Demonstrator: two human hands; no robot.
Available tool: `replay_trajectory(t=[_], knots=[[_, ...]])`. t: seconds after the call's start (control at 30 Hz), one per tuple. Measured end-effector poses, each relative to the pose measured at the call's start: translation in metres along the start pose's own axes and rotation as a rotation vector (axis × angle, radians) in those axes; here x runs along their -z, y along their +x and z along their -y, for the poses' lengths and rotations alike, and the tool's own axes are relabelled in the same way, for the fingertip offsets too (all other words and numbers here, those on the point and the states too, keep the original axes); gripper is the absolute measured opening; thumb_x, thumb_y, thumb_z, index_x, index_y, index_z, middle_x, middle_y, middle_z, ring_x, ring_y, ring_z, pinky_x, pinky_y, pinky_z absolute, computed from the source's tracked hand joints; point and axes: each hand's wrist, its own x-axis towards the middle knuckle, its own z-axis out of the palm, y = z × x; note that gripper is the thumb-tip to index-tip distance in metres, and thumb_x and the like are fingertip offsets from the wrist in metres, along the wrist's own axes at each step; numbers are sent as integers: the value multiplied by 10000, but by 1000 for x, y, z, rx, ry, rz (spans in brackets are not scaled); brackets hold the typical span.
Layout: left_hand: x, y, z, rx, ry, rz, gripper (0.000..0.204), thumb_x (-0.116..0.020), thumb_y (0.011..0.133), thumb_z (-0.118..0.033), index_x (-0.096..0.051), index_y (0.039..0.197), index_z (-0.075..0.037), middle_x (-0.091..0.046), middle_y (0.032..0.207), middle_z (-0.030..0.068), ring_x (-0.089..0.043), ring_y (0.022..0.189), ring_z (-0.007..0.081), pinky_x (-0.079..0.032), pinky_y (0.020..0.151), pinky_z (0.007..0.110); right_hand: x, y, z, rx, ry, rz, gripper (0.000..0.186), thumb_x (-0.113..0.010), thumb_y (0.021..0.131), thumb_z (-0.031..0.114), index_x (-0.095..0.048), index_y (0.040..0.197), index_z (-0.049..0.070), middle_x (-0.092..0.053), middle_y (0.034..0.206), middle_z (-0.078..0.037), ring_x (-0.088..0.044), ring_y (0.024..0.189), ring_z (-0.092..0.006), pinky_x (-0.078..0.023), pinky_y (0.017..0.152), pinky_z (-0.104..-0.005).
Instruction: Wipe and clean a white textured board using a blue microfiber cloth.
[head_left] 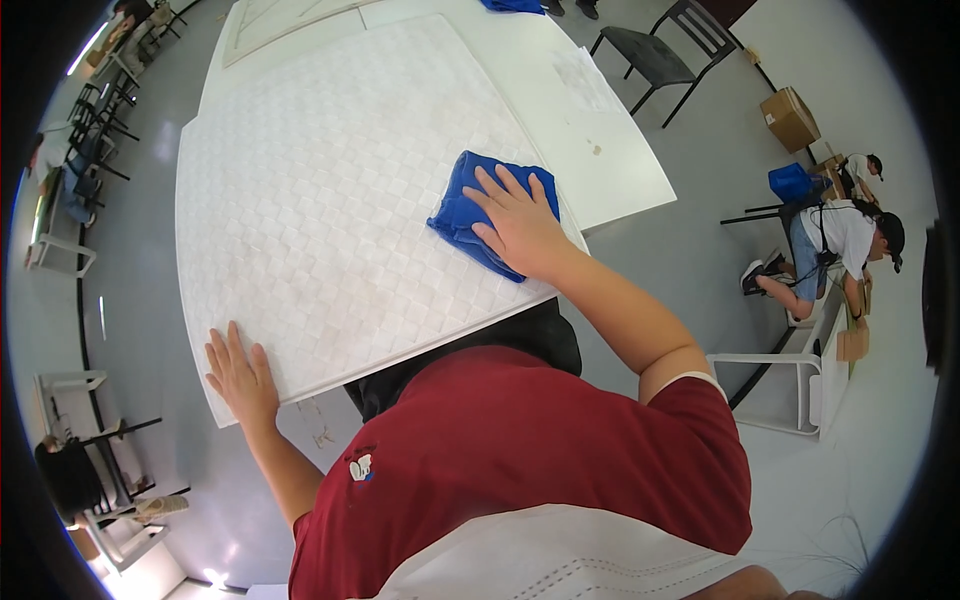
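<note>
A large white panel (330, 220) with a woven, basket-like texture lies flat before me, with faint brownish smudges on its surface. My right hand (520, 222) presses flat on a folded blue cloth (460, 215) near the panel's right edge, its fingers spread over the fabric. At the near left corner of the panel rests my left hand (243, 378), palm down with fingers apart and nothing in it.
Beyond the panel's right side runs a white tabletop (610, 165). A black chair (655, 55) stands past it. At the right, a person in a white shirt (845, 235) bends over a white table, near cardboard boxes (790, 118). More chairs line the left.
</note>
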Motion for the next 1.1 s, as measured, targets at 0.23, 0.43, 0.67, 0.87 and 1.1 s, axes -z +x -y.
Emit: replay_trajectory(t=[0.23, 0.43, 0.67, 0.87, 1.1], knots=[[3, -2, -3, 19, 9, 7, 483, -416, 937, -324, -383, 1385, -149, -268, 1476, 152, -198, 1377, 344, -136, 1083, 565, -1, 11, -1, -18, -65, 80, 470, -463, 928, 273, -385, 1363, 112, -259, 1476, -136, -192, 1375, -337, -153, 1074, -566], [2, -3, -3, 44, 21, 36, 487, -426, 931, -318, -383, 1386, -151, -270, 1475, 151, -199, 1377, 345, -135, 1080, 573, -20, 40, -7, 2, -55, 20, 447, -458, 933, 281, -414, 1344, 111, -302, 1456, -131, -241, 1351, -343, -182, 1058, -576], [4, -1, -4, 38, -40, 13, 528, -414, 935, -357, -326, 1415, -156, -262, 1478, 155, -181, 1381, 353, -105, 1079, 582, -30, 78, 66, 207, 277, 188, 462, -457, 925, 335, -438, 1327, 107, -333, 1438, -157, -245, 1353, -342, -145, 1063, -586], [14, 1, -37, -180, -92, -60, 595, -497, 889, -328, -304, 1423, -151, -265, 1472, 173, -167, 1377, 384, -90, 1085, 574, -24, 65, 97, 362, 524, 163, 468, -461, 930, 314, -408, 1353, 120, -297, 1459, -158, -153, 1391, -339, -61, 1092, -553], [52, 26, -138, -788, -170, 84, 648, -623, 803, -364, -397, 1377, -165, -271, 1456, 189, -173, 1365, 396, -190, 1060, 583, 12, 22, 21, 112, 259, -96, 477, -469, 913, 356, -418, 1338, 145, -297, 1451, -180, -181, 1371, -377, -87, 1045, -634]])
